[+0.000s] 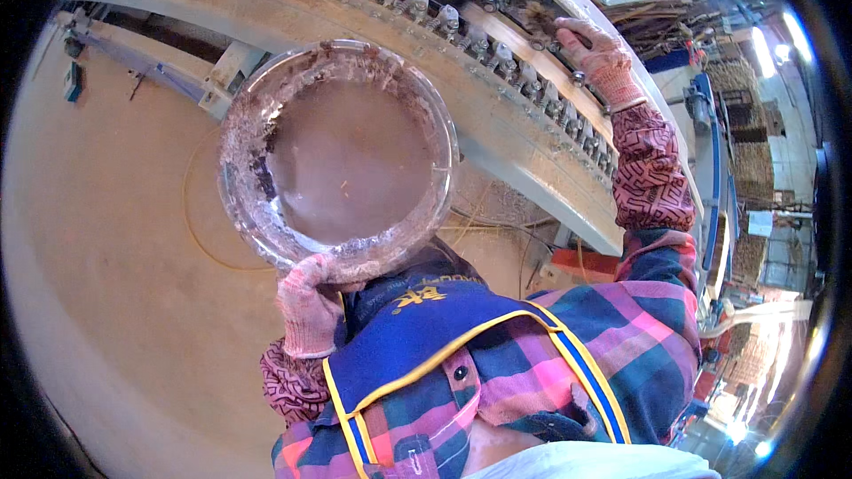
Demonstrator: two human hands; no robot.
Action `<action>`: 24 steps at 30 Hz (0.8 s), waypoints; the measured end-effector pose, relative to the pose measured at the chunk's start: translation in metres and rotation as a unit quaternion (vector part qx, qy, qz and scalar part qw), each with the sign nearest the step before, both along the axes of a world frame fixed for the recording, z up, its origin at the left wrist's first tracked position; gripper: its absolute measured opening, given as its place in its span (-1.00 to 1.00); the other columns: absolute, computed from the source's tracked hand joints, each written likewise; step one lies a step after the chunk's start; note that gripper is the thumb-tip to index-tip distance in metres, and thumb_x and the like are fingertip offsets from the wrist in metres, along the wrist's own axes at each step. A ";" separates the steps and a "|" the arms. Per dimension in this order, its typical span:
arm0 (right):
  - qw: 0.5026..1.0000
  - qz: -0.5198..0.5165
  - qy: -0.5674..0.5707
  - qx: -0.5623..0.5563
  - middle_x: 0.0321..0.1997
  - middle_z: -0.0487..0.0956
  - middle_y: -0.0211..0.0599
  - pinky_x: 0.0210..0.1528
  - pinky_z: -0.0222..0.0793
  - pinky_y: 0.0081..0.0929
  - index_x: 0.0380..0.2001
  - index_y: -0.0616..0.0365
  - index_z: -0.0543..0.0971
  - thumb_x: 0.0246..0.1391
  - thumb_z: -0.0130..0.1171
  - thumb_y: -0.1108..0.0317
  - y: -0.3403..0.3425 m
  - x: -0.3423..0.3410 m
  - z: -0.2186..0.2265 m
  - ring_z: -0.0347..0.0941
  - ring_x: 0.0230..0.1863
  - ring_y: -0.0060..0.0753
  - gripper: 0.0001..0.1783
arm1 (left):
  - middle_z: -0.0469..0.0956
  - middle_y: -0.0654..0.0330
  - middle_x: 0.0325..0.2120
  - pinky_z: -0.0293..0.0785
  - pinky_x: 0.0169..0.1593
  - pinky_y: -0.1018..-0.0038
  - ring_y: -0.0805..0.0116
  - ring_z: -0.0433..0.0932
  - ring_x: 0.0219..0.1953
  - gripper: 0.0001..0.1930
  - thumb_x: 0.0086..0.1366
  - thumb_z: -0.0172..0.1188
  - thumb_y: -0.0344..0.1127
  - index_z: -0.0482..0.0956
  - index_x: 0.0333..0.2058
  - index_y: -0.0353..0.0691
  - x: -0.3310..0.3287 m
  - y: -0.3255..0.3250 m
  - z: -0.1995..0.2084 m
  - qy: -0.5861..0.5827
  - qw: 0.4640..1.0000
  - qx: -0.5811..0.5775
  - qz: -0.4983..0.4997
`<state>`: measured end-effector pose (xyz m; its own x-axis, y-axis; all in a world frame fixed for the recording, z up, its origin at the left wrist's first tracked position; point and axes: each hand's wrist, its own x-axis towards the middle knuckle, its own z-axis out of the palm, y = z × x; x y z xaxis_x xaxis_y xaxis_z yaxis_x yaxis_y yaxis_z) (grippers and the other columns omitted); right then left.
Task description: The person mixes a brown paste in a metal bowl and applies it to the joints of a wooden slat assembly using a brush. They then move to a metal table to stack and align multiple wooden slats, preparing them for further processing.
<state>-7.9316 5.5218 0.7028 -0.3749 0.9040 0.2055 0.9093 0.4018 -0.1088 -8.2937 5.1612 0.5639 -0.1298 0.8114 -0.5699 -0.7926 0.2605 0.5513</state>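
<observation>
My left hand (308, 309), in a pinkish knitted glove, grips the near rim of a round basin (448, 155). The basin has a clear, crusted wall and contains murky brownish-pink liquid (355, 160). It is held in front of my apron, beside the long machine. My right hand (596, 58), gloved alike, reaches out to the far right over the machine's bed. Its fingers are curled, and a brown bristly tuft (539, 18) shows just past the fingertips. What lies inside that grip is too small to make out.
A long machine with a dusty beam (506, 146) and a row of metal clamp pieces (417, 4) curves across the far side. Beneath me spreads a tan floor (115, 257) with a thin yellow hose (191, 213). Stacked woven bundles (754, 168) stand at the right.
</observation>
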 end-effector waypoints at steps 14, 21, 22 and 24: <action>0.989 -0.047 -0.135 0.021 -0.10 0.66 -0.17 0.02 0.46 -0.28 -0.03 -0.22 0.62 0.18 0.12 -0.04 0.003 -0.030 -0.004 0.57 -0.06 -0.03 -0.63 | 0.63 0.05 -0.41 0.59 -0.41 0.40 0.24 0.63 -0.45 -0.75 0.28 0.04 -0.27 0.54 -0.31 -0.37 -0.118 0.031 0.023 0.014 0.998 0.051 -0.022; 0.986 -0.029 -0.164 0.011 -0.06 0.66 -0.33 -0.01 0.50 -0.26 -0.01 -0.31 0.61 0.20 0.07 -0.12 0.048 0.012 0.035 0.58 -0.03 -0.15 -0.62 | 0.60 0.10 -0.44 0.66 -0.39 0.40 0.22 0.63 -0.46 -0.84 0.26 0.05 -0.31 0.51 -0.38 -0.29 -0.054 0.083 0.047 0.043 0.997 0.040 0.052; 0.982 -0.027 -0.188 0.024 -0.05 0.65 -0.34 -0.01 0.50 -0.26 -0.01 -0.32 0.61 0.20 0.06 -0.12 0.051 0.021 0.032 0.57 -0.02 -0.16 -0.62 | 0.59 0.11 -0.45 0.66 -0.40 0.39 0.22 0.63 -0.46 -0.84 0.26 0.05 -0.32 0.51 -0.39 -0.28 -0.047 0.089 0.048 0.037 0.998 0.042 0.041; 0.992 -0.002 -0.128 -0.002 -0.06 0.65 -0.30 -0.02 0.49 -0.24 -0.03 -0.27 0.62 0.20 0.07 -0.11 0.065 0.029 0.022 0.56 -0.01 -0.13 -0.62 | 0.58 0.14 -0.46 0.66 -0.40 0.39 0.23 0.63 -0.47 -0.85 0.26 0.05 -0.32 0.51 -0.41 -0.26 -0.033 0.105 0.045 0.026 0.998 0.039 0.038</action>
<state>-7.9026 5.5868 0.7250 -0.4102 0.9065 0.1003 0.9090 0.3975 0.1252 -8.3263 5.2661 0.6084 -0.2200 0.8403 -0.4955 -0.7779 0.1554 0.6089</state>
